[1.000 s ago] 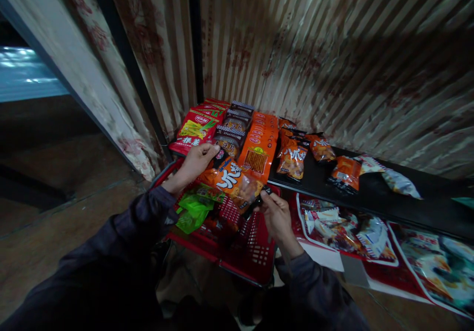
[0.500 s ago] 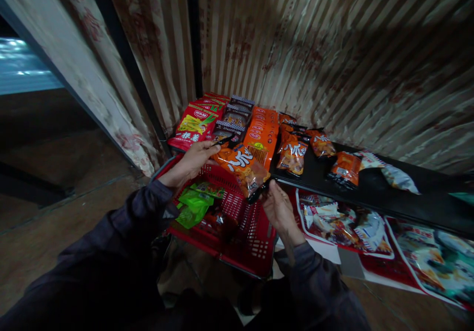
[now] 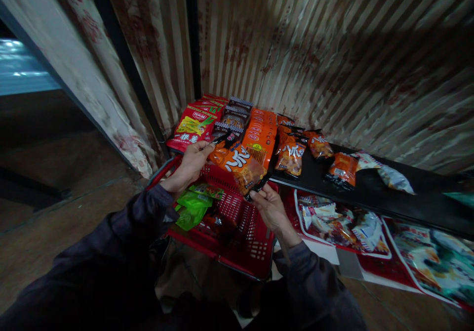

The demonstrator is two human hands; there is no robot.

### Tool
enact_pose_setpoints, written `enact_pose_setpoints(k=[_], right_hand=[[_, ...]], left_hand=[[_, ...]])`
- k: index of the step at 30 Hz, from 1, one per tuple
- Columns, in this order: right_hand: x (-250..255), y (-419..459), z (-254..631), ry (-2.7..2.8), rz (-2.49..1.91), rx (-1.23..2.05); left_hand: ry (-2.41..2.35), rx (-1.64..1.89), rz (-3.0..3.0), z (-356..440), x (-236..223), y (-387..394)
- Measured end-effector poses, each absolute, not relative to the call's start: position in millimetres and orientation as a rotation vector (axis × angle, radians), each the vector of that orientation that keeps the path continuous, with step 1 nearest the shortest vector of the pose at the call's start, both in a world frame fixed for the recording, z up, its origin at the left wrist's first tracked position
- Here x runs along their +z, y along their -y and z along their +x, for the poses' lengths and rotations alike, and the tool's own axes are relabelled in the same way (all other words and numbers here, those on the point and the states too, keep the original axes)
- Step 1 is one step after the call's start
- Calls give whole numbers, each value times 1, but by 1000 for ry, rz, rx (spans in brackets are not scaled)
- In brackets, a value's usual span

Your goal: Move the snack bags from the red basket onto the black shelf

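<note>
An orange snack bag (image 3: 239, 165) with white lettering and black ends is stretched between my two hands above a red basket (image 3: 255, 237). My left hand (image 3: 193, 163) pinches its upper left end. At the lower right end, my right hand (image 3: 269, 205) is closed on the black edge. Inside the basket lie a bright green packet (image 3: 193, 207) and a dark reddish packet (image 3: 218, 222), partly in shadow. Just behind the held bag, a flat orange pack (image 3: 261, 136) rests on the shelf beside dark brown packs (image 3: 234, 118).
Red packs (image 3: 196, 123) fill the left end of the black shelf (image 3: 307, 170). Several small orange bags (image 3: 291, 155) stand further right, near white-and-blue packets (image 3: 396, 178). Below, white-rimmed red baskets (image 3: 387, 254) hold more packets. A striped curtain (image 3: 296, 49) hangs behind; a dark post (image 3: 192, 34) stands left.
My right hand has shifted slightly left along the bag's lower end, its fingers now more over the black edge. My left hand still grips the other end, slightly further left.
</note>
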State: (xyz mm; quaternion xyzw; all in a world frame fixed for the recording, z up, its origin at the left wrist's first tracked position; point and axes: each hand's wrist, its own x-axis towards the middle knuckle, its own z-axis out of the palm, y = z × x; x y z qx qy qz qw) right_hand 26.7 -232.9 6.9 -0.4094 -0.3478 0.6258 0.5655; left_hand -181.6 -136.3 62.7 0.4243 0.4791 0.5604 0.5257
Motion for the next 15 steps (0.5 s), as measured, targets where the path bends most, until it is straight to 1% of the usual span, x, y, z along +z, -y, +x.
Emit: enact_pose_setpoints(k=[7, 15], right_hand=[[16, 239, 22, 880, -952, 1494], [5, 239, 27, 836, -969, 1508]], left_hand=[[-1144, 1449, 1102, -188, 70, 133], [-1101, 1270, 1011, -189, 68, 139]])
